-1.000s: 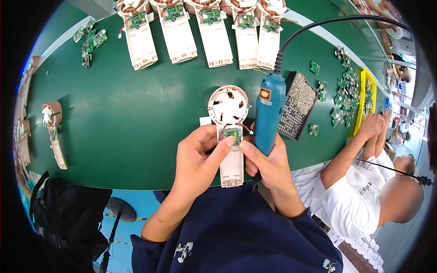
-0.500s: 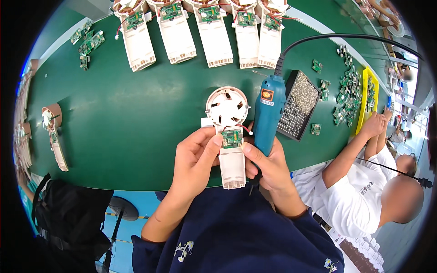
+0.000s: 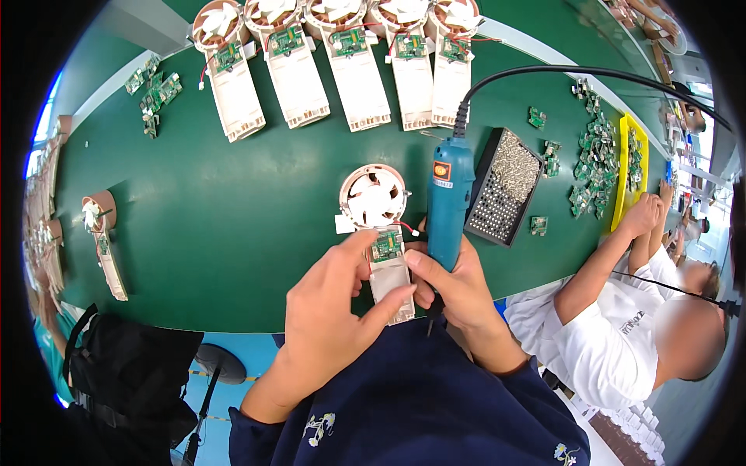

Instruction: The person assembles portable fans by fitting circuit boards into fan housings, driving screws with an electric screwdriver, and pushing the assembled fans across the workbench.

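A white handheld fan half (image 3: 374, 196) with a round bladed head lies before me, its handle toward me. A green circuit board (image 3: 386, 246) sits in the upper handle, beside a red wire with a white plug. My right hand (image 3: 460, 289) is closed, gripping the handle's right edge with thumb and fingers while also holding a blue electric screwdriver (image 3: 447, 203), its bit pointing down toward me. My left hand (image 3: 326, 299) is spread over the handle's left side, forefinger by the board and thumb reaching across the lower handle. Its other fingertips are partly hidden.
Several similar fan halves (image 3: 359, 81) line the far side of the green table (image 3: 233, 233). A black tray of screws (image 3: 505, 186) stands right of the screwdriver, with loose circuit boards (image 3: 594, 167) and a yellow bin (image 3: 628, 175) beyond. Another fan (image 3: 105, 245) lies left. A co-worker (image 3: 606, 326) sits right.
My left thumb has moved off the circuit board down across the handle, and the left fingers have spread. The fan and screwdriver appear slightly further left in view.
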Motion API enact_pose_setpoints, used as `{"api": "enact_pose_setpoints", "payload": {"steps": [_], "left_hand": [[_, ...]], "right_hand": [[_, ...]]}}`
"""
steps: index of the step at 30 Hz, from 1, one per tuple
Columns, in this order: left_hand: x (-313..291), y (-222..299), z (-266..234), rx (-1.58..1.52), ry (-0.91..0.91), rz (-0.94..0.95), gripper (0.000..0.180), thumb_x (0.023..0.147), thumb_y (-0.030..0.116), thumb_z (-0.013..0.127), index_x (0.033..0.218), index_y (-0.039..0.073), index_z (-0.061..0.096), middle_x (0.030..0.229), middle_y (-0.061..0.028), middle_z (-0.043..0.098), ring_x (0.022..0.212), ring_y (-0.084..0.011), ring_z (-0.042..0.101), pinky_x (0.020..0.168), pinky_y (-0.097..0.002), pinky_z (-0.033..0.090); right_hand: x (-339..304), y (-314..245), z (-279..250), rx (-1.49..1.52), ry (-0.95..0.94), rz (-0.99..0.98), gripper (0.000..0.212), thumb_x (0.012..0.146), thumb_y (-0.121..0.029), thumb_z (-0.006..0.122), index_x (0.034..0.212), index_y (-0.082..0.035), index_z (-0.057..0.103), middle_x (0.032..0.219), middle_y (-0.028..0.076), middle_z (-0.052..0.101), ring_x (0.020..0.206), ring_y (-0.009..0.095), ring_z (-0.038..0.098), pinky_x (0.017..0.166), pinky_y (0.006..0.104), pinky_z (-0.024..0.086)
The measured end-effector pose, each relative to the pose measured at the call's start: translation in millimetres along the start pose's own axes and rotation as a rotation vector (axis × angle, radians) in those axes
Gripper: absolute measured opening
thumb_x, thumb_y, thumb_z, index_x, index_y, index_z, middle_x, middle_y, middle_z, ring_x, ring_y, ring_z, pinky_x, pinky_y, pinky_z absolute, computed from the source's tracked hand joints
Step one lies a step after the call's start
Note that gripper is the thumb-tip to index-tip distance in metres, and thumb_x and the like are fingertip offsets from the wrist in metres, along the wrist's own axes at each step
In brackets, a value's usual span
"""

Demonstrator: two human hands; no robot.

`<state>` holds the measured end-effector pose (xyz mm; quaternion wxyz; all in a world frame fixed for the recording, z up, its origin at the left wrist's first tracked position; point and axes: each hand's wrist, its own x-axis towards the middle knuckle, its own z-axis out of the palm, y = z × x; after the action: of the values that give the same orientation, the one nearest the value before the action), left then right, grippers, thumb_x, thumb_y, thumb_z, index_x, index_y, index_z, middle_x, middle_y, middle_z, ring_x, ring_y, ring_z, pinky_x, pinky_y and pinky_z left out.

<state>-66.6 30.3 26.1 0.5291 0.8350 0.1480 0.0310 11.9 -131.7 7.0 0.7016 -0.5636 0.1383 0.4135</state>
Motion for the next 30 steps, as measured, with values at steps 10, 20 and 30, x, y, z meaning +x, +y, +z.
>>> {"api": "enact_pose_setpoints", "payload": {"steps": [10,20,30], "left_hand": [[26.0,4.1,-12.4,0.278,-0.174,0.371,0.039,0.087,0.011,0.065,0.125,0.008,0.058,0.078,-0.0069,0.06,0.069,-0.0219,0.063,0.057,-0.0345,0.052],[20.7,-1.2,-6.2,0.157,-0.057,0.261,0.013,0.08,0.007,0.071,0.086,0.004,0.059,0.076,-0.0082,0.058,0.065,-0.0232,0.062,0.056,-0.0328,0.051],[6.0,-11.6,28.1,-0.018,0.376,0.319,0.018,0.076,-0.005,0.075,0.087,0.0,0.061,0.075,-0.0114,0.062,0.059,-0.0201,0.06,0.052,-0.028,0.049]], "right_hand": [[-2.1,0.5,-2.0,-0.038,-0.066,0.02,0.048,0.085,0.003,0.068,0.123,-0.005,0.041,0.097,0.012,0.063,0.053,0.01,0.053,0.043,0.0232,0.042],[-7.2,-3.4,2.2,-0.008,-0.057,0.027,0.052,0.081,0.002,0.072,0.121,-0.003,0.039,0.099,0.015,0.062,0.051,0.011,0.053,0.043,0.0245,0.041],[-21.9,-6.2,11.8,0.091,-0.042,-0.12,0.048,0.085,0.001,0.071,0.122,-0.004,0.041,0.095,0.011,0.064,0.052,0.01,0.054,0.044,0.0237,0.041]]}}
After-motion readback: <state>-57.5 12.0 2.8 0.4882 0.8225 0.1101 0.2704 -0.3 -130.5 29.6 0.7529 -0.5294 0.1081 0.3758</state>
